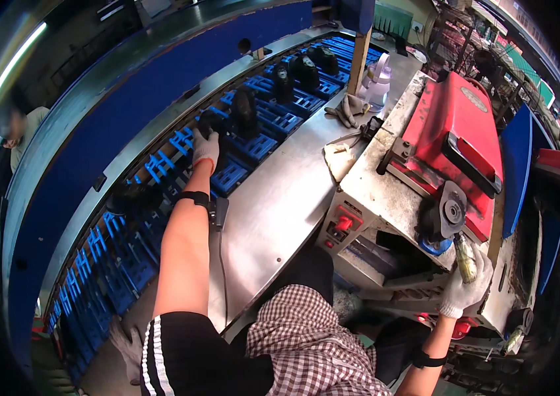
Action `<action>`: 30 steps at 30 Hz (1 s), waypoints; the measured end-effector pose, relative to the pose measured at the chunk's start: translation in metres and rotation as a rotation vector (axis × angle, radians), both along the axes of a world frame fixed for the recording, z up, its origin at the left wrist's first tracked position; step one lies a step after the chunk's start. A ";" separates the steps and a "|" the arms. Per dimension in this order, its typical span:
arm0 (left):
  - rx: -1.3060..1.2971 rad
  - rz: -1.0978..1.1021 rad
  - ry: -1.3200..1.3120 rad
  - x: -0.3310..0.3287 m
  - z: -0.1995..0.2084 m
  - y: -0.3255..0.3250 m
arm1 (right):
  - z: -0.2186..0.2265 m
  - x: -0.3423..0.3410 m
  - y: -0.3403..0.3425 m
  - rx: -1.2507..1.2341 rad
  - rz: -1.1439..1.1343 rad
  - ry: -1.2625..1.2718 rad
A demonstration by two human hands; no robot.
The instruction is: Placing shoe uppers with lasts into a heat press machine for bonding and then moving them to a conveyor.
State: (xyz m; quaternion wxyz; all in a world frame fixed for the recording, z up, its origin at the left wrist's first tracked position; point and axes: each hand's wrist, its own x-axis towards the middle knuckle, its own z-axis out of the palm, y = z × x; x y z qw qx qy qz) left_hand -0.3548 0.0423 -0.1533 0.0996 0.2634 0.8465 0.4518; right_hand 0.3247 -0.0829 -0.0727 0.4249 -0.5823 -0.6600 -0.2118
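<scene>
One black rounded lump (210,122) on blue slatted conveyor (230,174), against white-gloved left hand (206,149) at full forward reach; cannot tell whether pinched. Well apart, yellowish worn-handled tool (466,263) wrapped in white-gloved right hand (461,297), beside red-lidded machine (451,112). Between, smooth silvery metal bench (280,208); beyond conveyor, long blue panel (161,86) in dim workshop

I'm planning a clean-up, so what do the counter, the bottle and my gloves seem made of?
Counter: probably metal, smooth, with silvery reflections. Bottle: clear, glossy plastic or possibly glass; it's see-through. Gloves: apparently knit fabric, matte white, snug at the wrist; fibre unclear.
</scene>
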 end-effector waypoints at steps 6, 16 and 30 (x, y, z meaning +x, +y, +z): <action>0.050 0.100 0.124 0.003 -0.017 -0.055 | -0.006 0.014 0.001 -0.088 0.025 0.024; 0.406 1.152 -0.398 -0.157 0.007 -0.206 | -0.019 0.020 0.010 -0.062 0.118 0.059; 0.846 0.097 -0.941 -0.145 -0.057 -0.216 | -0.009 0.024 0.000 -0.016 0.030 -0.053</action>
